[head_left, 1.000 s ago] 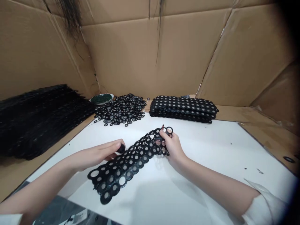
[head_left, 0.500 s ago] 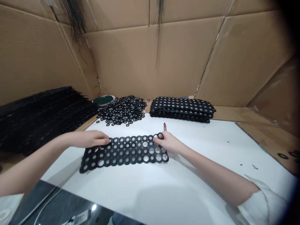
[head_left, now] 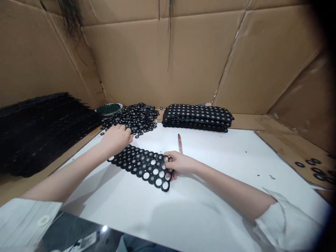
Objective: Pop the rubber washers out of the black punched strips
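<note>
One mat of black rings (head_left: pixel 141 163) slants across the middle of the frame, and my right hand (head_left: pixel 180 163) pinches its right end. My left hand (head_left: pixel 117 139), fingers curled, is by the loose rings (head_left: pixel 139 116) left of centre; I cannot tell whether it grips anything. A stack of similar mats (head_left: pixel 196 118) sits above, right of centre.

A matt finish is shown by the brown cardboard wall (head_left: pixel 147 66), smoothness by the white flat tabletop (head_left: pixel 123 203), a rubber-like look by the black ring-patterned strip (head_left: pixel 140 161).
</note>
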`<state>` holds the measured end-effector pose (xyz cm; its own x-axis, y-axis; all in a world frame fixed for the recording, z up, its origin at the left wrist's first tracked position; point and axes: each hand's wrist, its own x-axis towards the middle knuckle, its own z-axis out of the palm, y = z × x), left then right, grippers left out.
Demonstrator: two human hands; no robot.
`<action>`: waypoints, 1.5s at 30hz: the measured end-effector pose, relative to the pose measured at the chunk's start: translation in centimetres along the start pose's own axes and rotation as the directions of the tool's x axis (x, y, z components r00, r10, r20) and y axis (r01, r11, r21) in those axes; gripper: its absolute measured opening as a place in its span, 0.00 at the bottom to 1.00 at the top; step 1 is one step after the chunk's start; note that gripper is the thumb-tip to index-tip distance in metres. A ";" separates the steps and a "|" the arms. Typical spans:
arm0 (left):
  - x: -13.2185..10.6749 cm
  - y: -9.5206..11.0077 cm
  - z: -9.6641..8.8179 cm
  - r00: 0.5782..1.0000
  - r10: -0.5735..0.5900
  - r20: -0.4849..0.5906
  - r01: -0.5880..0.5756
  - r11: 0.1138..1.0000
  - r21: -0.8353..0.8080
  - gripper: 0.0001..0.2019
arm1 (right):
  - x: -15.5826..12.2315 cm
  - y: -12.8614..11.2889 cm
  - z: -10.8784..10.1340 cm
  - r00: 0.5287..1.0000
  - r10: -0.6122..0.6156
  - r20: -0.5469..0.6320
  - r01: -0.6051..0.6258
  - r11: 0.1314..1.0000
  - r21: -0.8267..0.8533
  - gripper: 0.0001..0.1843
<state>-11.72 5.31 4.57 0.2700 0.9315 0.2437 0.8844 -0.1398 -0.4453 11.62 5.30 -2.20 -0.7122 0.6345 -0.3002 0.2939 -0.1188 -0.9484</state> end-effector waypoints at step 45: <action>-4.5 8.6 -0.2 0.984 0.179 -0.018 -0.176 0.939 -0.296 0.18 | -0.8 0.5 2.7 0.943 -0.255 -0.216 0.274 0.960 0.064 0.05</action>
<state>-5.24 -0.12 -0.19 0.4303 0.8855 0.1754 0.8956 -0.3945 -0.2057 10.62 2.68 -2.70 -0.6086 0.7933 -0.0195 0.0465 0.0111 -0.9989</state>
